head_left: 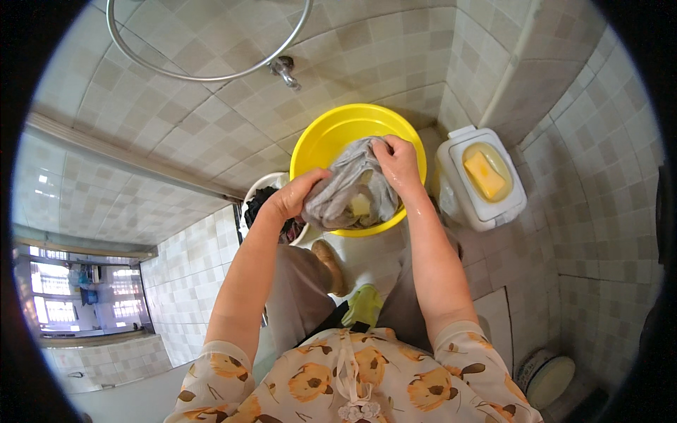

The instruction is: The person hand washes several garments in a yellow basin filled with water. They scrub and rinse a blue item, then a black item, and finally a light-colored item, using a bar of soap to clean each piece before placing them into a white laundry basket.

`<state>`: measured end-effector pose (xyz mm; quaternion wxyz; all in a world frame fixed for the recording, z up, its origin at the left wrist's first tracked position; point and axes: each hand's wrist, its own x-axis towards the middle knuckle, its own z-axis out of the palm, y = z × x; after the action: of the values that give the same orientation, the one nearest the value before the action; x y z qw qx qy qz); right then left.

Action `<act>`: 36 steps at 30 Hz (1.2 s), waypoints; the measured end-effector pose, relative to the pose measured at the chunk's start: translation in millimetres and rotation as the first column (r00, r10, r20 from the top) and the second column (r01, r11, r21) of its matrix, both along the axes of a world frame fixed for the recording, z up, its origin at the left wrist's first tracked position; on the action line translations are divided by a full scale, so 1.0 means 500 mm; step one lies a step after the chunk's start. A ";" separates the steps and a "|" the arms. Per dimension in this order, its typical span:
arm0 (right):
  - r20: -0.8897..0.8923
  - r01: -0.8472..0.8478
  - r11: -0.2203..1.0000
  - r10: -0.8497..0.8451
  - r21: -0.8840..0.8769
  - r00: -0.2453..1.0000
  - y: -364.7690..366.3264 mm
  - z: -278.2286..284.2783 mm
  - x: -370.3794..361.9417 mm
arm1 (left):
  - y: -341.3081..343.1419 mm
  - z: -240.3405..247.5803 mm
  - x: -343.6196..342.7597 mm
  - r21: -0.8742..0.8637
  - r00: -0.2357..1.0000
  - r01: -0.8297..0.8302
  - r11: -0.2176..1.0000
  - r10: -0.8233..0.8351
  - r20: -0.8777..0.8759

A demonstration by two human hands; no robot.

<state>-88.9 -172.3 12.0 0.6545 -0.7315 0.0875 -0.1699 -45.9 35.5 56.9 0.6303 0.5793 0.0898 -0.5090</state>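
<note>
My left hand [296, 194] and my right hand [397, 163] both grip a wet grey garment [349, 190], bunched between them. The cloth hangs just above a round yellow basin [331, 130] on the tiled floor. A pale yellow lump, perhaps soap, shows through a fold of the cloth [360, 204]. My forearms reach forward from the lower edge, and my knees sit below the basin.
A white basin [261, 187] holding dark clothes sits left of the yellow one. A white lidded box [458, 197] with a yellow soap bar [484, 175] stands at the right. A metal tap [284, 70] and hose are on the wall above. A round tin [546, 377] lies lower right.
</note>
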 end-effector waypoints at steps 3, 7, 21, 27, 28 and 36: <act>0.103 0.065 0.982 -0.047 -0.178 0.994 0.027 -0.004 0.007 | -0.005 0.037 -0.039 0.289 0.787 0.349 0.891 -0.446 0.427; 0.337 0.307 0.877 -0.181 -0.369 0.924 0.030 -0.042 0.018 | -0.009 0.045 -0.052 0.046 0.926 0.067 0.997 -0.079 0.369; -0.032 -0.451 0.867 0.468 0.213 0.883 0.021 -0.035 -0.037 | 0.022 0.057 -0.023 -0.228 0.961 -0.200 0.953 0.237 0.144; 0.046 -0.379 0.895 0.379 0.234 0.924 -0.003 0.035 -0.012 | 0.097 0.009 -0.001 0.144 0.782 -0.480 0.866 0.347 0.518; 0.064 -0.408 0.869 0.407 0.282 0.911 0.005 0.088 -0.022 | 0.119 -0.003 -0.004 0.143 0.788 -0.470 0.871 0.341 0.512; 0.063 -0.527 0.826 0.526 0.199 0.848 0.052 0.252 0.030 | 0.161 -0.059 -0.009 0.603 0.486 -0.505 0.618 -0.374 0.790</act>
<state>-73.9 -146.3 138.1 0.7493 -0.6538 -0.1021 0.0253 -50.3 116.0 27.3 0.2847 0.9584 -0.0048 -0.0195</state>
